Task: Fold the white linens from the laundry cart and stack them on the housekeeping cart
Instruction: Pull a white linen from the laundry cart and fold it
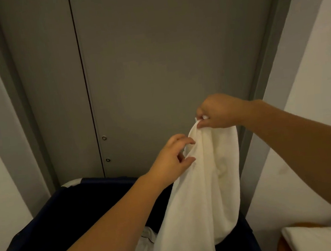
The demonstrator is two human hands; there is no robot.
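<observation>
A grey door (162, 53) fills most of the view, split by a dark vertical seam (84, 83) left of centre. Just right of the seam, low down, sit two small round metal fittings (104, 137) (one above the other). A grey frame (275, 46) borders the door, with pale walls (318, 97) on both sides

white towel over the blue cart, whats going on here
A person is holding a white towel up over the dark blue laundry cart. The right hand pinches its top corner, and the left hand takes a grip on an edge just below. The towel hangs unfolded toward the cart, where more white linen lies. A folded white piece already lies at the lower right.
</observation>
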